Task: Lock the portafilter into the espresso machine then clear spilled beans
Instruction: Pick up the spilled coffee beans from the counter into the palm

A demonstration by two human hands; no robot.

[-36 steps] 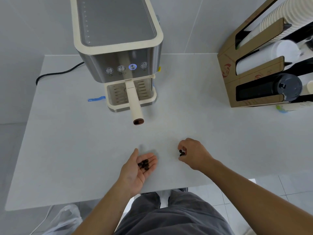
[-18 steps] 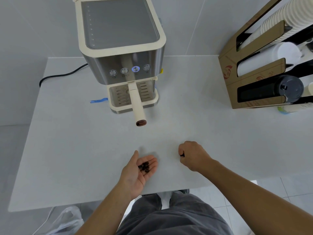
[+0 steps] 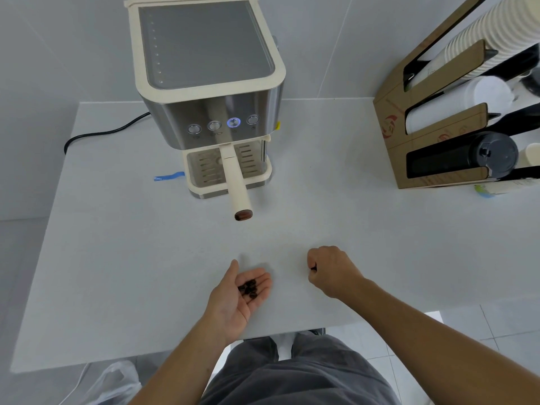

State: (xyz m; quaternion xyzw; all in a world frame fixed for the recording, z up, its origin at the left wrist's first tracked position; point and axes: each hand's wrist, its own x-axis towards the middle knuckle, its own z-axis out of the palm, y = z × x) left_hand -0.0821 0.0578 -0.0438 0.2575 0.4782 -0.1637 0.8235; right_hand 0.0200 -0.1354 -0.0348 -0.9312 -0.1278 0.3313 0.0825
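Observation:
The cream and steel espresso machine [image 3: 210, 92] stands at the back of the white table, one button lit blue. The portafilter's cream handle [image 3: 236, 185] sticks out of its front toward me, over the drip tray. My left hand [image 3: 242, 290] lies palm up near the table's front edge, cupping several dark coffee beans [image 3: 248, 287]. To its right, my right hand [image 3: 330, 270] rests on the table with its fingers curled in; a dark bean shows between fingertips and thumb. No loose beans show on the table.
A cardboard rack [image 3: 438, 135] with paper cups and lids stands at the back right. A black power cord [image 3: 102, 133] runs off the left rear. Blue tape [image 3: 169, 176] lies left of the drip tray. A plastic bag [image 3: 117, 381] sits on the floor.
My right hand has curled tighter around the beans it pinched, hiding most of them. My left hand stays cupped in place. The view shifted slightly.

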